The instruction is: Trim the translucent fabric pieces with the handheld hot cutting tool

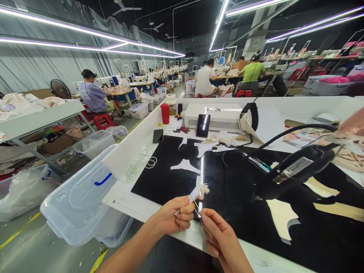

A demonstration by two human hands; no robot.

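Note:
My left hand [174,217] is closed in a pinch on a small white tag with a tuft of cream trim [199,192] sticking up from its fingers. My right hand [220,237] is right beside it, fingers curled, pinching a thin thread or pin [196,207] that runs up to the tag. Both hands hover over the near edge of the white worktable [136,204], above its black mat [165,178]. A black hand tool on a cable [295,168] lies on the mat to the right.
White fabric cutouts [186,165], a phone [158,135], a red cup [165,113], a white box machine [218,115] and a tape roll [250,116] sit on the table. Clear plastic bins [82,197] stand at left. Other people sit working at benches behind; another person's hand [352,123] is at right.

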